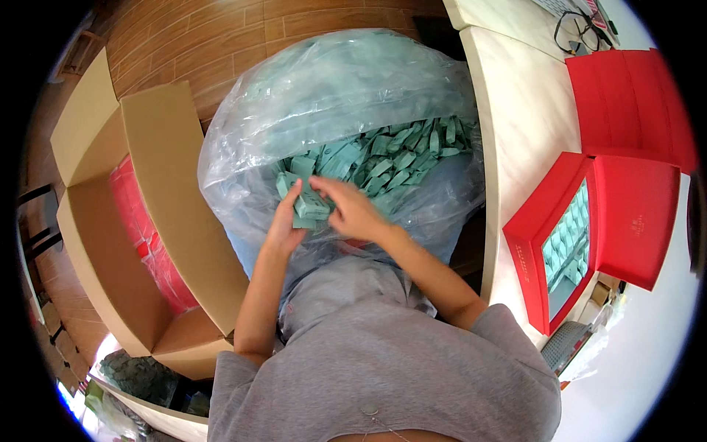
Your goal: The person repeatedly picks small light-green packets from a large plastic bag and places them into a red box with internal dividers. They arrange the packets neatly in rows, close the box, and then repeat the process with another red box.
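Observation:
My left hand (284, 222) is closed round a small stack of pale green packets (313, 206), held over the near left edge of an opened clear plastic bag (258, 125). My right hand (350, 208) bends in from the right, its fingers curled and touching the same stack. Under and beyond both hands, a heap of loose green packets (398, 158) fills the bag. Between the fingers, some edges of the held packets are hidden.
On the left stands an open cardboard box (158, 199) with red plastic-wrapped items (143, 228) inside. Along the right runs a pale tabletop (508, 110), bearing an open red gift box (526, 258) with rows of green packets and more red boxes (626, 103) behind it.

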Demonstrator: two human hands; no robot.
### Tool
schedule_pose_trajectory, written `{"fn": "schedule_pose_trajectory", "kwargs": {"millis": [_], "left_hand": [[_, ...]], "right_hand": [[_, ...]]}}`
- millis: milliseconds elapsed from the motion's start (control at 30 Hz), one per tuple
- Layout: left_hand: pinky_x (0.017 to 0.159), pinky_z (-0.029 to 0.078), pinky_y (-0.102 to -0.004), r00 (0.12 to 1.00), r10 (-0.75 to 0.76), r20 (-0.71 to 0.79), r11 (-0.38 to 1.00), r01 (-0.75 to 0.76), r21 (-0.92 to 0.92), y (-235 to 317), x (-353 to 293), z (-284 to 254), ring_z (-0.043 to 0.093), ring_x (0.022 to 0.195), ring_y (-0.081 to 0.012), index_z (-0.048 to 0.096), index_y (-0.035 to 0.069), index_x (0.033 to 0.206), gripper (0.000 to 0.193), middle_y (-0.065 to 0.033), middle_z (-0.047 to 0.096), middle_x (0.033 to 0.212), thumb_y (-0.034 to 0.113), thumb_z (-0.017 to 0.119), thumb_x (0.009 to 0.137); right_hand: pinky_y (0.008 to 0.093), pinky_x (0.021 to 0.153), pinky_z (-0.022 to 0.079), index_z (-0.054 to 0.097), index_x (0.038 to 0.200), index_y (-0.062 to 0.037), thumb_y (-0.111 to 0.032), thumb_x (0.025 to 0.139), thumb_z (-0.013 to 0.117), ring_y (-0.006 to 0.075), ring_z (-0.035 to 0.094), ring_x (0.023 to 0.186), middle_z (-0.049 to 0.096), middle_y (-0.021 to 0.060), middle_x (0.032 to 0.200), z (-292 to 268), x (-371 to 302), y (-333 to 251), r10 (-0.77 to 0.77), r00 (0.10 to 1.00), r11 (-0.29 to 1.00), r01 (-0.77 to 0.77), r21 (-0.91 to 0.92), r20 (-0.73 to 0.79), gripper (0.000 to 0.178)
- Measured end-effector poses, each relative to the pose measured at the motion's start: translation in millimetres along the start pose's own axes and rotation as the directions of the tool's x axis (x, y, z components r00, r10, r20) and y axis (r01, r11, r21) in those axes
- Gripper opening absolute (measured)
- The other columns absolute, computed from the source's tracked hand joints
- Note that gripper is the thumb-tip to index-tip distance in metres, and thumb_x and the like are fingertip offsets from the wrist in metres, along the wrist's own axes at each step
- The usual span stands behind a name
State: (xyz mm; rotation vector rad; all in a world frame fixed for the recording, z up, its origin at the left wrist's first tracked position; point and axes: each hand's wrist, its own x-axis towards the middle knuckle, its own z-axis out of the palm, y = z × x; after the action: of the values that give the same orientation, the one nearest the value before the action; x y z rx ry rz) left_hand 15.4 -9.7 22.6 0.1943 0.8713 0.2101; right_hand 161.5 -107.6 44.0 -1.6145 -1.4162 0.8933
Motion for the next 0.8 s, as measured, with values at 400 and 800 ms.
{"fn": "schedule_pose_trajectory", "kwargs": {"millis": [400,800], "left_hand": [[0.073,0.053,-0.0345,0.985,0.045,-0.169,0.996,-0.032,0.078,0.9,1.6,3.4,0.061,0.087,-0.0186,0.054,0.007,0.112,0.04,-0.0056,0.061,0.096,0.036,0.066,0.087],[0.078,0.053,-0.0365,0.98,0.184,-0.076,0.972,-0.17,0.159,-2.8,8.5,-4.4,0.059,0.098,-0.0193,0.034,0.012,0.126,0.055,-0.0077,0.055,0.113,0.032,0.067,0.088]], "right_hand": [[0.0414,0.074,0.048,0.058,0.092,-0.0026,-0.011,0.079,0.067,0.0334,0.058,0.092,0.061,0.0114,0.093,4.7,18.1,119.3,0.268,0.904,0.808,-0.399,-0.434,-0.333,0.018],[0.0324,0.068,0.049,0.064,0.102,-0.0029,0.002,0.077,0.052,0.0225,0.057,0.076,0.067,0.0085,0.103,-3.3,2.5,24.3,0.281,0.958,0.896,-0.243,0.371,-0.052,0.028]]}}
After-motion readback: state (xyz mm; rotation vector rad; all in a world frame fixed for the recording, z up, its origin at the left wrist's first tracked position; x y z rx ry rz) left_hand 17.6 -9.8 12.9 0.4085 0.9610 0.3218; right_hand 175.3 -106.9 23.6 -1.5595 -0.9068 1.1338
